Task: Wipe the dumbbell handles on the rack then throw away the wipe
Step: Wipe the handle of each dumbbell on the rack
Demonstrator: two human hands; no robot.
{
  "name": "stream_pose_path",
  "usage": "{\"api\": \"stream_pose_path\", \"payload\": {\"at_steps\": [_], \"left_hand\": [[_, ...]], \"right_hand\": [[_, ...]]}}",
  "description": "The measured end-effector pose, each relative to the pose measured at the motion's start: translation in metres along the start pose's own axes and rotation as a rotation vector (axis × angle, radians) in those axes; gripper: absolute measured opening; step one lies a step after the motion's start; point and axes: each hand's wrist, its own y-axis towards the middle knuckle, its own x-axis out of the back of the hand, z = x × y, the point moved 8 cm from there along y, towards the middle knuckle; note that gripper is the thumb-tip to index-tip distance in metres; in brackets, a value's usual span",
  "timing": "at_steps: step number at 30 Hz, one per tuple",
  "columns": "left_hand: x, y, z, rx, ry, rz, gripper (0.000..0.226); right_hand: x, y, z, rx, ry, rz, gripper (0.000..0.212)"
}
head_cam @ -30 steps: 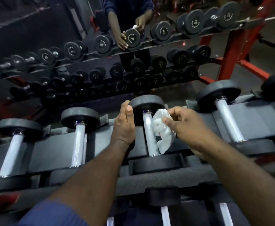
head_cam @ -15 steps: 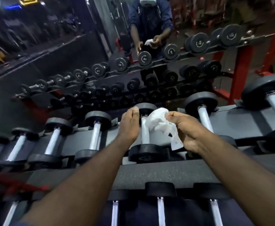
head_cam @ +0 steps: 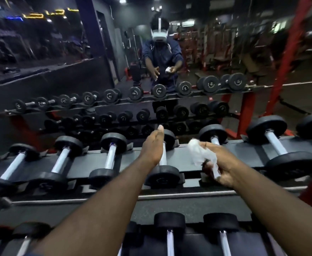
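Right hand grips one crumpled white wipe, fingers curled round it, above the rack's top tier. Left hand, fingers straight and holding nothing, is over a chrome handle. Eight black-ended dumbbells line that tier, the end ones cut off by the frame.

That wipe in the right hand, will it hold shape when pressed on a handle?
Probably not: the wipe looks crumpled and limp, bunched in the right hand, so it should wrap a handle. Likely very light.
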Motion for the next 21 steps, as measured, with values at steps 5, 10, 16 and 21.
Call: {"api": "stream_pose_path", "payload": {"at_steps": [5, 10, 16, 21], "left_hand": [[-0.003, -0.019, 0.017, 0.018, -0.094, 0.054, 0.082], [-0.007, -0.036, 0.013, 0.01, -0.093, 0.121, 0.059], [-0.028, -0.042, -0.015, -0.006, -0.059, 0.167, 0.088], [-0.066, -0.033, -0.036, -0.061, -0.062, 0.172, 0.117]], "right_hand": [[-0.004, -0.029, -0.01, -0.031, 0.052, -0.034, 0.061], [0.0, -0.059, -0.009, -0.015, 0.052, 0.011, 0.055], [0.015, -0.086, 0.012, 0.121, -0.088, 0.068, 0.046], [0.034, -0.097, 0.028, 0.175, 0.042, 0.104, 0.051]]}}
